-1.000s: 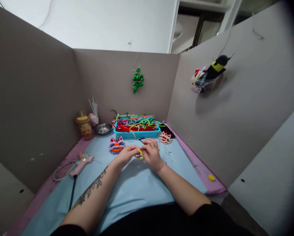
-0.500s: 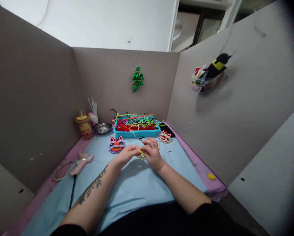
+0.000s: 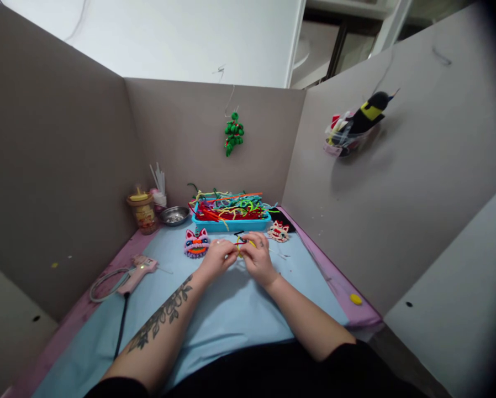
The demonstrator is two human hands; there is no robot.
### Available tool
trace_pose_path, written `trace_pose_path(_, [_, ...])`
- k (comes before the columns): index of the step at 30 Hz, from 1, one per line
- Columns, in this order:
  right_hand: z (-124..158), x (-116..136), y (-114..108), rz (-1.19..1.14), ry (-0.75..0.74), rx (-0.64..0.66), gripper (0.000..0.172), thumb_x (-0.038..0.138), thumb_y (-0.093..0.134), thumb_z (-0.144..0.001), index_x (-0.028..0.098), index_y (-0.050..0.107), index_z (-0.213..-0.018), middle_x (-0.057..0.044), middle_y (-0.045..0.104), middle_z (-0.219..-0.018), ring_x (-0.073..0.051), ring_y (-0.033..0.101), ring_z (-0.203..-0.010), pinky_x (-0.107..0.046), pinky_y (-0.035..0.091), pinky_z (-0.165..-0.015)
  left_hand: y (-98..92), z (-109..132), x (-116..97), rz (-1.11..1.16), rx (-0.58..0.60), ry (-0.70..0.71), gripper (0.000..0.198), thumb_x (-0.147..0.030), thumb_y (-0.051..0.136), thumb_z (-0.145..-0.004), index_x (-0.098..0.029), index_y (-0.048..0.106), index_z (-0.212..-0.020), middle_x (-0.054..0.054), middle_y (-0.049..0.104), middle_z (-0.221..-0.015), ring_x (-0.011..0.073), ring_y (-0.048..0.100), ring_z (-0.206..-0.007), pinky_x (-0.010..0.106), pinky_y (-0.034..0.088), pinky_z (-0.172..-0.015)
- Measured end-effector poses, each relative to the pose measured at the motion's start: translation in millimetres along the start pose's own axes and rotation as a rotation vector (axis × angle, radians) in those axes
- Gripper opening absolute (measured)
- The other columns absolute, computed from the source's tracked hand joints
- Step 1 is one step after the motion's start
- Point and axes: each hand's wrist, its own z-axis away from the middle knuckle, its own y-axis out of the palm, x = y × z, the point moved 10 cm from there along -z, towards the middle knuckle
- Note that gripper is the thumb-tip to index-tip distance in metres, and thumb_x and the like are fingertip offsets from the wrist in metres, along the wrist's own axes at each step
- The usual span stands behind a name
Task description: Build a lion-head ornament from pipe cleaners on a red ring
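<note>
Over the middle of the blue-covered table, both hands pinch a small piece of yellow pipe cleaner (image 3: 239, 254); fingers hide much of it. My left hand (image 3: 220, 257) is closed on its left side, and my right hand (image 3: 256, 258) grips it from the right with bent fingers. A dark red bit shows between the fingertips. Just left of the hands lies a purple, orange and blue pipe-cleaner animal head (image 3: 196, 244) with pointed ears. Beyond the right hand rests a cream and red one (image 3: 278, 231).
A blue tray (image 3: 231, 225) heaped with coloured pipe cleaners stands at the back. At left are a pink glue gun (image 3: 138, 273) with a cable, a metal bowl (image 3: 174, 216) and a lidded cup (image 3: 142, 213). A yellow disc (image 3: 356, 299) lies at right. Grey panels (image 3: 210, 138) enclose the table.
My left hand has turned so its back and the forearm's tattoo show more. The yellow piece has shifted between the fingertips, and a dark red bit now shows there.
</note>
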Motion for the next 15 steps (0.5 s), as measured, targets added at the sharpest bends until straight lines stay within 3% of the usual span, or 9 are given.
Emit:
trace_pose_path(4, [-0.9, -2.1, -0.3, -0.012, 0.031, -0.002, 0.012, 0.019, 0.052, -0.081, 0.024, 0.062, -0.076, -0.004, 0.055, -0.104, -0.023, 0.043, -0.106, -0.044, 0.033, -0.095, -3.5, 1.5, -2.7, -0.069, -0.035, 0.027, 0.017, -0.027, 0.048, -0.082, -0.020, 0.063, -0.077, 0.006, 0.060, -0.076, 0.0192, 0.049, -0.080, 0.033, 0.029, -0.085])
trace_pose_path(15, [-2.0, 0.0, -5.8, -0.070, 0.008, -0.026, 0.013, 0.018, 0.048, -0.082, 0.023, 0.061, -0.084, -0.005, 0.054, -0.113, -0.023, 0.040, -0.115, -0.045, 0.030, -0.099, -0.5, 0.6, 3.6, 0.107, -0.051, -0.034, 0.023, -0.032, 0.046, -0.085, -0.017, 0.061, -0.076, 0.003, 0.061, -0.073, 0.0159, 0.052, -0.073, 0.027, 0.038, -0.071])
